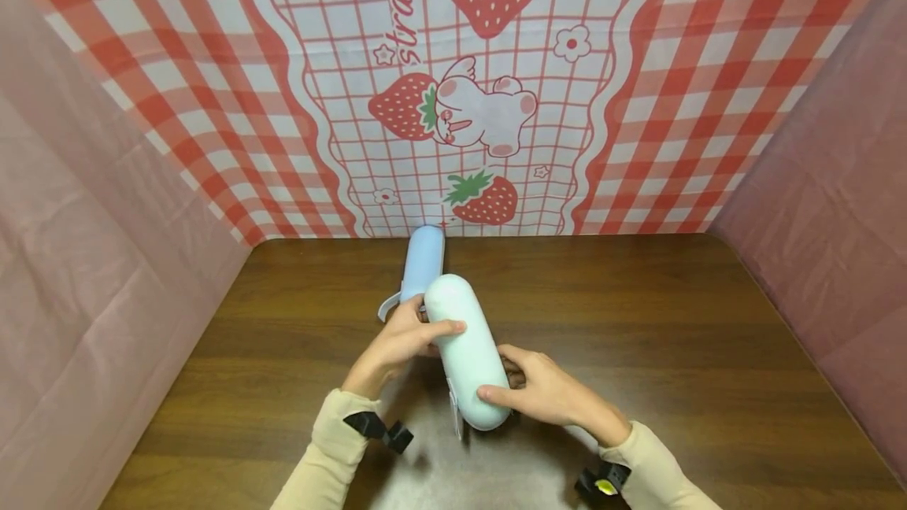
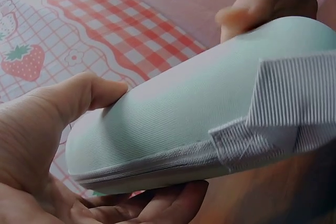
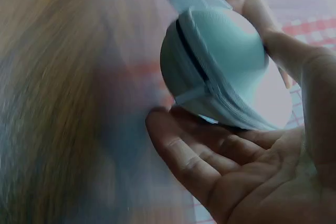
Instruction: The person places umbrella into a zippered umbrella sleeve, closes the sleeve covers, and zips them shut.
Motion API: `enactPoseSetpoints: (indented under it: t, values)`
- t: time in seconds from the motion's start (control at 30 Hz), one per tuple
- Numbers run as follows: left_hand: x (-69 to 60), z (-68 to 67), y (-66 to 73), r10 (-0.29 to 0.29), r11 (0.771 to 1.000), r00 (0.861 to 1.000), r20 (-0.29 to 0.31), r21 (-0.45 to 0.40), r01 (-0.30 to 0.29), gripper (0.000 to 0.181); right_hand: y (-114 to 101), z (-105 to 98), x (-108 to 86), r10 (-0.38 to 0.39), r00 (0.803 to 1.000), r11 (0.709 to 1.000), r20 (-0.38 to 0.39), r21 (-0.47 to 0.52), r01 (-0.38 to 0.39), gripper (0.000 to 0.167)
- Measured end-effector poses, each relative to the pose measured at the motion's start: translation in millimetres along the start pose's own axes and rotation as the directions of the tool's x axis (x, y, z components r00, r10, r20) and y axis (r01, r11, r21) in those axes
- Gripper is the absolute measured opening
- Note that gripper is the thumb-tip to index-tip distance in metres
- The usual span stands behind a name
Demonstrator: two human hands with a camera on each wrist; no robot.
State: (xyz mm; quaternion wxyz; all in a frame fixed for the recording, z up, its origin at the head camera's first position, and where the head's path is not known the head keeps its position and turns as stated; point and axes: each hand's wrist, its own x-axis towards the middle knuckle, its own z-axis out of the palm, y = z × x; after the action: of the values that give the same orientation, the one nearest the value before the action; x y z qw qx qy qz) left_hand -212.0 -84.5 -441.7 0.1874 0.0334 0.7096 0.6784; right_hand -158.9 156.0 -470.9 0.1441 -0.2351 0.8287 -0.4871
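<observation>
Both hands hold a mint-green, rounded zippered case (image 1: 469,356) above the table, its length slanting from far left to near right. My left hand (image 1: 402,343) grips the far end, thumb on top and fingers underneath. At the near end my right hand (image 1: 551,393) holds it between thumb and fingers. In the left wrist view a grey zip seam and a ribbed grey strap (image 2: 294,93) run along the side of the case. The right wrist view shows its rounded end (image 3: 231,51) with the zip closed there.
Behind my left hand a light-blue case (image 1: 424,262) with a pale strap (image 1: 387,305) lies on the brown wooden table (image 1: 638,321), near the back edge. A red-checked strawberry cloth (image 1: 489,101) hangs at the back. Pink cloth (image 1: 92,258) hangs along the sides.
</observation>
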Motion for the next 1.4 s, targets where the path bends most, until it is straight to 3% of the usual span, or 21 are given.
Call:
enactPoseSetpoints:
  t: [0.1, 0.23, 0.33, 0.53, 0.63, 0.73, 0.8, 0.87, 0.97, 1.03, 1.17, 1.4]
  values:
    - [-0.4, -1.6, -0.3, -0.015, 0.998, 1.000, 0.008, -0.055, 0.015, 0.073, -1.0, -2.8, -1.1, 0.017, 1.000, 0.996, 0.008, 0.089, -0.018, 0.056]
    - [-0.6, -10.0, 0.6, -0.029, 0.987, 0.994, 0.105, -0.155, 0.045, 0.069, -2.4, -12.4, -2.2, 0.037, 0.998, 0.991, -0.049, 0.133, -0.030, 0.054]
    - [-0.6, -21.3, 1.0, -0.035, 0.984, 0.985, 0.167, -0.167, 0.063, 0.061, -1.2, -19.2, -2.8, 0.058, 0.991, 0.992, -0.122, 0.116, -0.044, 0.053]
    - [-0.8, -42.8, 0.2, -0.061, 0.997, 0.986, 0.157, -0.041, 0.068, 0.070, 0.1, -33.3, -7.3, 0.109, 0.968, 0.991, -0.224, 0.097, -0.089, 0.053]
    - [-3.2, -52.2, 2.3, -0.051, 0.998, 0.985, 0.162, 0.055, 0.043, 0.077, -0.6, -39.1, -9.1, 0.095, 0.964, 0.993, -0.249, 0.088, -0.075, 0.049]
    - [-8.2, -61.7, 5.8, -0.036, 0.986, 0.978, 0.207, 0.167, 0.001, 0.075, -1.5, -43.2, -9.9, 0.063, 0.962, 0.996, -0.266, 0.074, -0.045, 0.045]
    - [-12.0, -65.8, 8.4, -0.029, 0.969, 0.965, 0.259, 0.245, -0.036, 0.072, -2.1, -45.0, -9.8, 0.041, 0.963, 0.998, -0.266, 0.065, -0.024, 0.042]
    - [-14.7, -66.3, 10.3, -0.024, 0.953, 0.944, 0.329, 0.292, -0.078, 0.069, -2.6, -45.7, -9.5, 0.030, 0.969, 0.998, -0.246, 0.065, -0.014, 0.041]
    - [-16.1, -58.3, 10.9, -0.028, 0.950, 0.908, 0.417, 0.294, -0.106, 0.065, -3.3, -45.1, -8.7, 0.031, 0.982, 0.997, -0.184, 0.072, -0.018, 0.041]
    - [-15.8, -48.3, 9.8, -0.037, 0.963, 0.884, 0.466, 0.254, -0.093, 0.064, -3.6, -44.0, -8.2, 0.035, 0.990, 0.997, -0.134, 0.070, -0.025, 0.042]
    - [-15.1, -25.3, 6.2, -0.086, 0.983, 0.848, 0.523, 0.183, -0.013, 0.064, -3.6, -41.4, -7.5, 0.023, 0.999, 0.998, -0.038, 0.056, -0.020, 0.038]
    - [-19.9, 8.2, -2.2, -0.210, 0.964, 0.804, 0.556, 0.254, 0.076, 0.062, -3.9, -36.5, -7.3, -0.033, 0.995, 0.996, 0.094, 0.090, 0.024, 0.029]
